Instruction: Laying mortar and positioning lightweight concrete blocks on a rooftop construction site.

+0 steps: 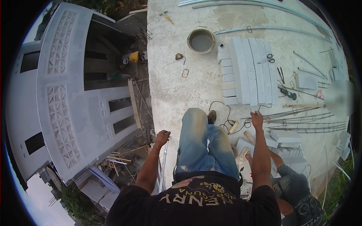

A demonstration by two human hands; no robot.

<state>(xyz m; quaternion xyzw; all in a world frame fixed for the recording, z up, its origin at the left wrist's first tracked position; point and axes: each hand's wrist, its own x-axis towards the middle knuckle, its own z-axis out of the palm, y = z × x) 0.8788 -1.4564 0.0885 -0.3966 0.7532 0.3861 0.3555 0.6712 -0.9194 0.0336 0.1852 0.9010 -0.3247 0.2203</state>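
Observation:
My left hand (163, 138) hangs over the slab's left edge, fingers curled; whether anything is in them I cannot make out. Below it runs a shiny metal profile (164, 162). My right hand (257, 118) is closed with fingertips pinched together, just short of a stack of long white blocks (245, 71). A small dark bit shows at its fingertips, too small to name. Close by, a dark cable (229, 113) curls over the slab toward a small wooden piece (233, 127). Scissors-like tool (270, 58) with dark handles lies on top of the blocks.
A bucket (189, 45) of grey liquid, a hammer (166, 17) and a tape measure (178, 56) stand ahead. To the right lie an angle grinder (288, 93) and tied rebar (305, 122). A co-worker (294, 192) crouches lower right. The slab drops off at left.

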